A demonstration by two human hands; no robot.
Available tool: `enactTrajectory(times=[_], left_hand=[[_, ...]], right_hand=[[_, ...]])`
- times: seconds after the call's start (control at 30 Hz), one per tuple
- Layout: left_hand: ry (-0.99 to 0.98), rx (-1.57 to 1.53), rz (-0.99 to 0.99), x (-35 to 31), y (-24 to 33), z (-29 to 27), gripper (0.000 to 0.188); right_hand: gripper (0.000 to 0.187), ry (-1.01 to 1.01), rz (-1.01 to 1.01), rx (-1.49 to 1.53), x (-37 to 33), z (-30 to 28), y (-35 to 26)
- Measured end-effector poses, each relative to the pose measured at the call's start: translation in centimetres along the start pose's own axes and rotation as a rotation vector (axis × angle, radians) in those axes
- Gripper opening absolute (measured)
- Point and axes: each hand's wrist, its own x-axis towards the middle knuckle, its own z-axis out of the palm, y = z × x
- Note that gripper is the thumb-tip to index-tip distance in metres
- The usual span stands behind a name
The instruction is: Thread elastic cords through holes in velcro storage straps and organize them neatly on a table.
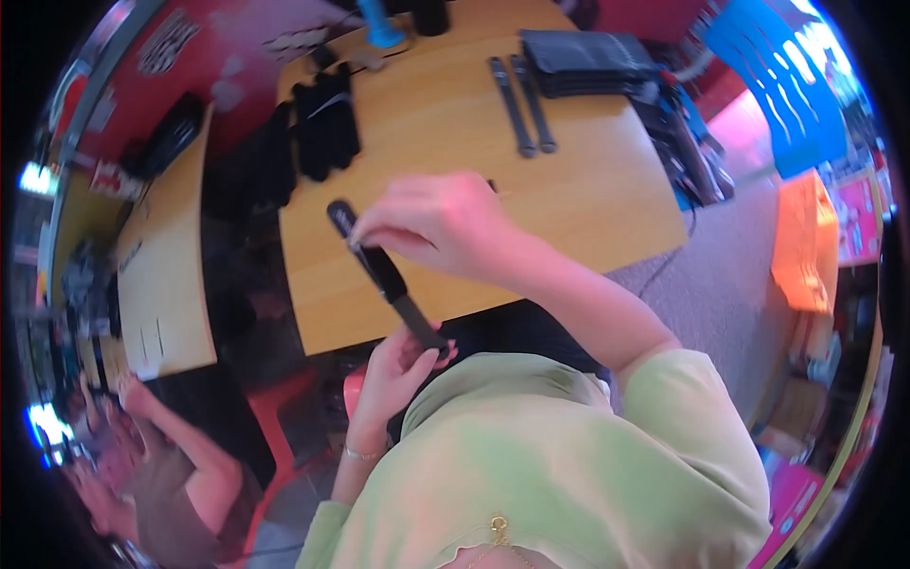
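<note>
Where the person's green top (pixel 569 427) fills the view from 5 to 7 o'clock, the left hand (pixel 393 375) lies just in front of it at 7 o'clock, grasping the lower end of a dark strip (pixel 382 270) between thumb and fingers. The strip is held at a slant across the near edge of the desk (pixel 427 123), its thicker black end pointing to 11 o'clock and its narrower end to 5 o'clock. Just short of 12 o'clock, the right hand (pixel 441 223) arches over, fingers bent and fingertips at the side of the strip's thicker part; how firmly they press, I cannot tell.

At about half past 7 stands a red chair (pixel 273 436). Farther up the desk, black gloves (pixel 327 123) lie at 11 o'clock. Between 12 and 1, two slim dark bands (pixel 513 104) lie side by side, near a stack of flat black pouches (pixel 588 62) at 1 o'clock. Near the far edge, between 11 and 12, a blue object (pixel 381 27) stands beside a black cylinder (pixel 430 17). Well apart from the desk, an orange crate (pixel 804 247) sits at 3 o'clock.
</note>
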Motion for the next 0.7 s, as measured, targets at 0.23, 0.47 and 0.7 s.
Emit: enactTrajectory(times=[0.23, 0.47, 0.7], left_hand=[[0.034, -0.54, 0.432, 1.6, 3.7, -2.4, 0.031], [0.268, -0.678, 0.431, 1.9, 4.9, -1.8, 0.021], [0.109, -0.688, 0.223, 2.2, 5.4, 0.4, 0.023]], right_hand=[[0.017, -0.331, 0.064, -0.076, -0.8, 0.1, -3.2], [0.031, -0.408, 0.367, -0.057, -2.4, 0.0, -1.6], [0.029, -0.115, 0.07, 0.121, -2.1, 1.4, -1.0]])
